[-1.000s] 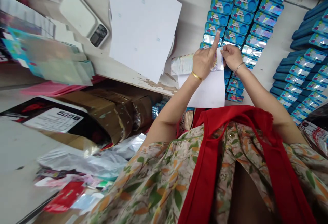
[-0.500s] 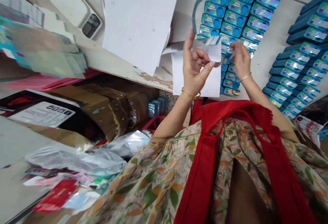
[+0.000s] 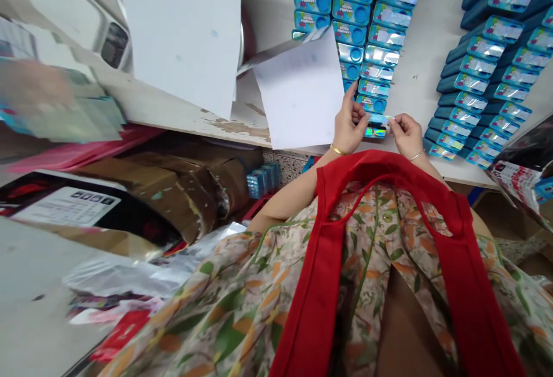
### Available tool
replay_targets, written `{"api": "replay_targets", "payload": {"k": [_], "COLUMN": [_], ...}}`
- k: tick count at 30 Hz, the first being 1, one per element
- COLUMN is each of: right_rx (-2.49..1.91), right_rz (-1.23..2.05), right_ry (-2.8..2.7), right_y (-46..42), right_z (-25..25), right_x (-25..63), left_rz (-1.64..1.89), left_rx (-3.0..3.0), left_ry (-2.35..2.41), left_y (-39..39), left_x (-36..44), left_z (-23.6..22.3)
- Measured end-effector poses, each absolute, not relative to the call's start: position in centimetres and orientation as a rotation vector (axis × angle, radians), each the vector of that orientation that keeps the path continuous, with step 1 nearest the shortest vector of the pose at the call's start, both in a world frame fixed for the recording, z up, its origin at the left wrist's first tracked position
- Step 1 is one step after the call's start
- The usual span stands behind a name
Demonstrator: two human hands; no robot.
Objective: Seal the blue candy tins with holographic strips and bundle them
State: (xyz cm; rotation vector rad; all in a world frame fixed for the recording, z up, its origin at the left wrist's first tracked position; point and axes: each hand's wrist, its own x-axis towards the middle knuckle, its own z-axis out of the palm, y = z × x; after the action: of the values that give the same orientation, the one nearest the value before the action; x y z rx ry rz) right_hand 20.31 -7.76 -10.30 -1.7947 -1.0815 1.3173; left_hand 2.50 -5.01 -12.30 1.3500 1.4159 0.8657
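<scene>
Both hands meet over the near end of the long columns of blue boxes marked "CARAMELO" [image 3: 351, 10]. The right hand [image 3: 408, 134] has thumb and index finger pinched on the right end of a shiny holographic strip [image 3: 380, 119], and the left hand's [image 3: 348, 126] thumb lies at the strip's other end; whether it truly grips there is too small to tell. The left index finger points away from the body, clear of the strip, probably to leave the thumb and the curled fingers room for fine work. With a hand at each end, the strip spans the gap level, which would suit lining it up with the nearest blue box [image 3: 375, 133] directly below it; contact between the two cannot be made out. Just left of the grip, a white sheet [image 3: 302, 101] lies with its far edge raised, close enough, it seems, for the left hand to reach without a stretch. Larger white sheets [image 3: 185, 31] lie farther left. Past the right hand, a second block of blue boxes [image 3: 486, 48] stands across a bare lane of bench top [image 3: 425, 37]; the tight columns presumably keep the labelled ends facing up and within reach. Many labels beyond the grip glint silver, much like the strip.
</scene>
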Motion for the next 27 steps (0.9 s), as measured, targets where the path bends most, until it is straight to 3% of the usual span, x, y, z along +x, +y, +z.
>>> {"api": "replay_targets", "payload": {"k": [12, 27], "right_rx": [-2.089, -2.147], "right_rz": [1.165, 1.294], "right_ry": [-1.413, -1.431], "right_y": [-7.9, -5.9], "right_z": [-13.0, -17.7], "right_x": [20.3, 21.7], "left_rz": [0.702, 0.696], "left_rx": [1.607, 1.601], "left_ry": [1.584, 1.685], "left_y": [-5.1, -4.6], "left_x": [2.5, 1.9], "left_z": [-15.2, -16.3]}}
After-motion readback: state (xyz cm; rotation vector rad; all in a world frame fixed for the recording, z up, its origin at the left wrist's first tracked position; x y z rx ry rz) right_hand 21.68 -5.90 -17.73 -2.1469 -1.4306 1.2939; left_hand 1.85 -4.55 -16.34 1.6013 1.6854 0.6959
